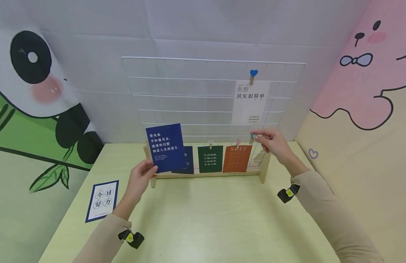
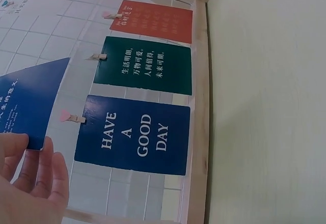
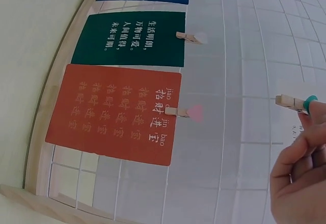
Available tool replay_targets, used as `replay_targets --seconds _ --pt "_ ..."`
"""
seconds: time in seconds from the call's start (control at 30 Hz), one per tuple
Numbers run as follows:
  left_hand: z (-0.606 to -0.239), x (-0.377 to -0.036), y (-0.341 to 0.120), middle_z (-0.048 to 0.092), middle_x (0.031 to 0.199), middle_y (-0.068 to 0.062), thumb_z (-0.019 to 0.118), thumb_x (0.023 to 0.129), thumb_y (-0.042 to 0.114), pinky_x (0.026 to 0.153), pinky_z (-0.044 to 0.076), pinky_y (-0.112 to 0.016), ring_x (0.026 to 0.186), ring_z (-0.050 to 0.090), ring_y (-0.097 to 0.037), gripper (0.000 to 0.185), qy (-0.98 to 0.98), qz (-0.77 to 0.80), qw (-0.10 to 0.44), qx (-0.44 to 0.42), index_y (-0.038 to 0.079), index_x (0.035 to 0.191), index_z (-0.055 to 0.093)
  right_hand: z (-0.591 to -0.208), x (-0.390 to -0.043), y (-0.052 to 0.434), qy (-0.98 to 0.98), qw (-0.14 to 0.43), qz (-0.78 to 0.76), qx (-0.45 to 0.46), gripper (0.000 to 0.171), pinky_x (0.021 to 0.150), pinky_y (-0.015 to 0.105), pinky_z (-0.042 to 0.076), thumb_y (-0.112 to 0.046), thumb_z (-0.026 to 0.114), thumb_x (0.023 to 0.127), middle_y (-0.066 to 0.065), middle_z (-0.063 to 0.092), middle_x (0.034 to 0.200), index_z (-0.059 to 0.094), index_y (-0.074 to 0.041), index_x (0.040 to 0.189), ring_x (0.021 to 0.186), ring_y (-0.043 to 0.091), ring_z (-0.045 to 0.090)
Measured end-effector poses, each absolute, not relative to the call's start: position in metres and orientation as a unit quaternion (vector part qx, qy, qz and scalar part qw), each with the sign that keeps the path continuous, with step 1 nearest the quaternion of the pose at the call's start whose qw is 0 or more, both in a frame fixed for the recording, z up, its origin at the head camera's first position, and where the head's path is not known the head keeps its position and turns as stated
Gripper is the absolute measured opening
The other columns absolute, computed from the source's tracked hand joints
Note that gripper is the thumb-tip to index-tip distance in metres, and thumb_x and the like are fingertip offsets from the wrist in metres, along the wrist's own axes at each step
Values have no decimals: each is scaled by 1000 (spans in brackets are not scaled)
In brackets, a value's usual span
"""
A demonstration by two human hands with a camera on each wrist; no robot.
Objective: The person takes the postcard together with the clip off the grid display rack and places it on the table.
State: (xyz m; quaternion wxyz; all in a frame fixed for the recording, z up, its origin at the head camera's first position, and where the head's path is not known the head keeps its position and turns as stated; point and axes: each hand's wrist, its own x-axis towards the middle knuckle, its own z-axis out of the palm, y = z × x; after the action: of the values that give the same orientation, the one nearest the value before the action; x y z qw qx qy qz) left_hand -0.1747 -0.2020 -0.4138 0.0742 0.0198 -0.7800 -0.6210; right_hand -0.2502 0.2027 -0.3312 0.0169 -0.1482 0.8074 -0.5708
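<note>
My left hand (image 1: 141, 179) pinches a dark blue card (image 1: 166, 148) with white writing by its lower edge, in front of the grid's left side. In my right hand (image 1: 274, 144) is a small wooden clothespin (image 3: 289, 103) with a teal top, held between thumb and fingers near the grid's lower right. The white wire grid (image 1: 176, 87) stands in a wooden base (image 1: 206, 175). Clipped low on it are a blue "HAVE A GOOD DAY" card (image 2: 135, 135), a green card (image 1: 210, 159) and an orange card (image 1: 236, 159). Higher up hangs a white card (image 1: 250, 104) under a blue-heart clothespin (image 1: 253, 76).
On the table (image 1: 203, 219), left of my left arm, lies a white card with a blue border (image 1: 102, 201). A pale cloth backdrop (image 1: 206, 25) rises behind the grid, with cartoon-printed side walls at left and right.
</note>
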Motion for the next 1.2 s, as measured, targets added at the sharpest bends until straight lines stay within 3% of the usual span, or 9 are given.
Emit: replay_targets --seconds 0.47,0.67,0.8,1.03,1.2 --pt "-437 -166 -222 56 98 -15 53 89 19 71 49 -23 82 56 -14 29 -783 -615 89 26 -5 106 52 -346 -248 223 824 23 -553 -123 37 43 23 31 -18 54 89 -2 39 52 52 6 117 45 8 35" --pt "-469 -175 -244 57 100 -14 58 86 25 74 49 -30 88 56 -23 32 -758 -646 89 2 1 107 55 -354 -245 234 832 25 -543 -109 38 44 23 31 -22 54 89 -2 41 57 53 3 117 48 8 37" --pt "-496 -184 -263 57 102 -12 57 87 24 71 50 -27 88 57 -21 30 -756 -649 82 9 4 109 56 -359 -244 243 835 23 -539 -105 37 45 22 33 -20 53 89 -2 42 59 53 3 117 49 8 38" --pt "-459 -156 -254 54 108 -17 51 90 27 75 48 -25 91 55 -19 39 -791 -608 51 37 -3 114 48 -367 -244 262 841 30 -532 -95 37 46 21 36 -15 52 90 -1 43 61 49 7 120 50 7 38" --pt "-515 -172 -287 55 108 -11 54 88 32 72 49 -24 90 57 -17 38 -788 -613 45 46 6 114 52 -372 -242 273 857 48 -508 -80 39 47 22 36 -18 52 90 0 43 61 50 8 118 51 7 39"
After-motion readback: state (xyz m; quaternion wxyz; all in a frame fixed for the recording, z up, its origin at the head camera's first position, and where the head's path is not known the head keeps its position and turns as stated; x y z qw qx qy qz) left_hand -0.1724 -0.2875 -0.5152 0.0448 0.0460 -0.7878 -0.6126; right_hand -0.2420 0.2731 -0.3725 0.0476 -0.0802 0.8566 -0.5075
